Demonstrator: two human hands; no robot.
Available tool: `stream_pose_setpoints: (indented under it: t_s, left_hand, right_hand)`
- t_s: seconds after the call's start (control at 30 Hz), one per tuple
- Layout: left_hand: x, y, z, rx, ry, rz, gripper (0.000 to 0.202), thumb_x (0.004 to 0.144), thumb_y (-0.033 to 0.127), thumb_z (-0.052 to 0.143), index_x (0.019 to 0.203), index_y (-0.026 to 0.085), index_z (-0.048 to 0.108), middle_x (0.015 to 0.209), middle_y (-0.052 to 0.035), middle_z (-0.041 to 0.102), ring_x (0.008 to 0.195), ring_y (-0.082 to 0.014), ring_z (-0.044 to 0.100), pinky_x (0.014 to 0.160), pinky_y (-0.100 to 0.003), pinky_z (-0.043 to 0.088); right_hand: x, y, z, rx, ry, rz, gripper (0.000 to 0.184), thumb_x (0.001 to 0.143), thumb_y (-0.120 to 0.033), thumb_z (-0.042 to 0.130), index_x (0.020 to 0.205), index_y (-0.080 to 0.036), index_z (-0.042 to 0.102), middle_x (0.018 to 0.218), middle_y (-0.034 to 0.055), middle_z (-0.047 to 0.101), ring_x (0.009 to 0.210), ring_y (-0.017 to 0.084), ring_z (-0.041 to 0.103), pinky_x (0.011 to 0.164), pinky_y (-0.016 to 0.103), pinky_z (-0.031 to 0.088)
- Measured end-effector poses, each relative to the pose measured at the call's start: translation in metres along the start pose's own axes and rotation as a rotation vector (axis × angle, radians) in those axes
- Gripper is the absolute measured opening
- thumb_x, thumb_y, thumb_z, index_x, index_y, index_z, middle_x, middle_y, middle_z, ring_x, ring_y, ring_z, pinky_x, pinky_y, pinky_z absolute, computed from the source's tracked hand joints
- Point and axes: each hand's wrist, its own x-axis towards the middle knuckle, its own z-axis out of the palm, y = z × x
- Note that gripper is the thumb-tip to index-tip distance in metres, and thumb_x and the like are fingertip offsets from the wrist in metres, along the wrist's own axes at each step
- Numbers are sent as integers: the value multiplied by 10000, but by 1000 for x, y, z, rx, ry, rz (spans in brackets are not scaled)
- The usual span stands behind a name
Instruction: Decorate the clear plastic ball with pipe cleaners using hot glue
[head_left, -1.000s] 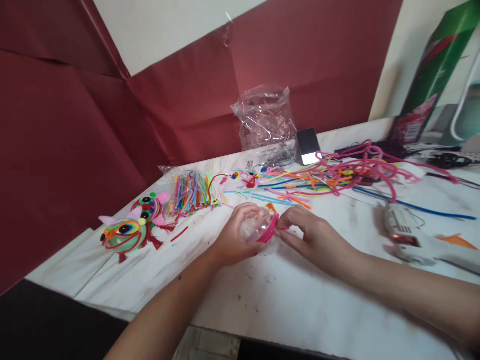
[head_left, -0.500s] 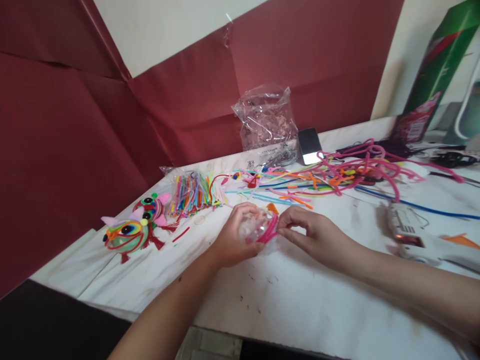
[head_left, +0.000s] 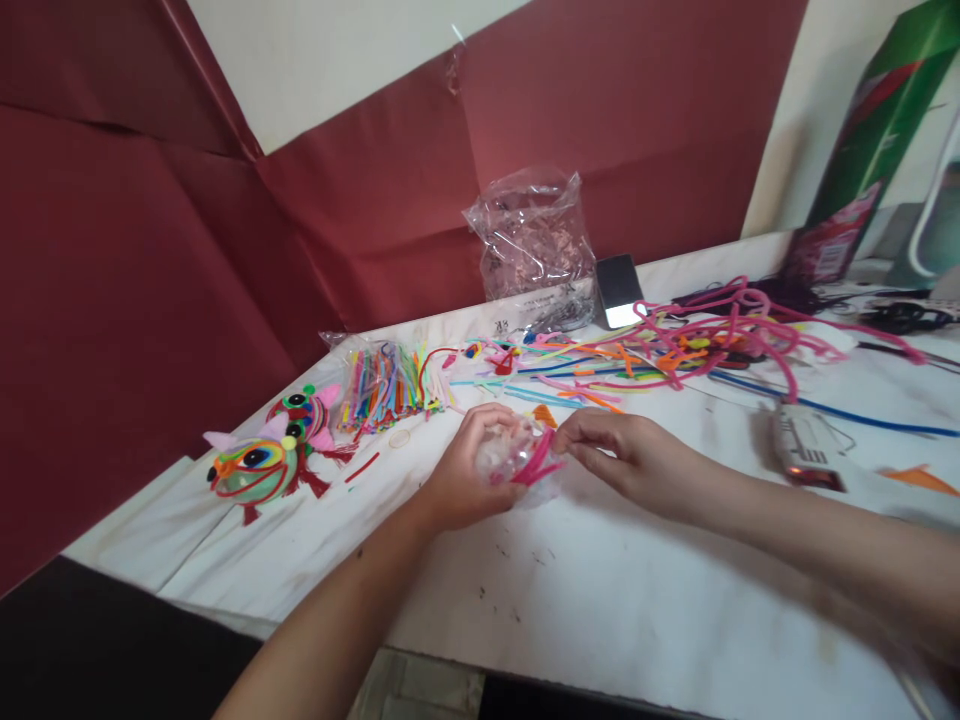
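The left hand (head_left: 466,475) cups a rounded clear plastic piece (head_left: 493,458) above the pale table (head_left: 600,610), the right hand (head_left: 630,455) pinching at its pink strips (head_left: 531,468); leftward, two big-eyed figures (head_left: 259,487) (red tassels and all) sit near bundled coloured stems (head_left: 384,385).

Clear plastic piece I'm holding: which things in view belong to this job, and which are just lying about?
Belongs:
clear plastic piece, in left hand
pink strips, near right hand

Probably lying about:
clear bag
black-and-white box
green package
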Motion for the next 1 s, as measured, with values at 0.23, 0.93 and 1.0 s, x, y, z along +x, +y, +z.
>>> stream_pose_setpoints:
  t_s: [0.23, 0.93, 1.0]
  left_hand:
    - [0, -1, 1, -9, 5, -6, 544, 615, 280, 716, 1093, 211, 464, 1166, -98, 478, 1188, -274, 437, 1039, -436, 323]
    - [2, 10, 2, 75, 15, -90, 526, 603, 248, 723, 1077, 223, 496, 1168, -84, 512, 1168, -284, 465, 1010, -424, 352]
    - [1, 9, 3, 86, 39, -123, 529, 603, 278, 742, 1072, 224, 502, 1181, -84, 507, 1186, -286, 453, 1024, -423, 339]
  right_hand:
    - [-3, -6, -1, 7, -1, -80, 140, 831, -213, 482, 760, -229, 602, 792, 42, 661, 760, 181, 618, 712, 329, 503]
    - [-10, -6, 17, -124, 155, -89, 143, 850, -162, 457, 727, -225, 495, 700, 32, 582, 678, 179, 549, 597, 317, 469]
    - [-10, -6, 17, -124, 159, -94, 143, 848, -157, 456, 728, -226, 494, 700, 33, 581, 678, 181, 546, 597, 320, 470]
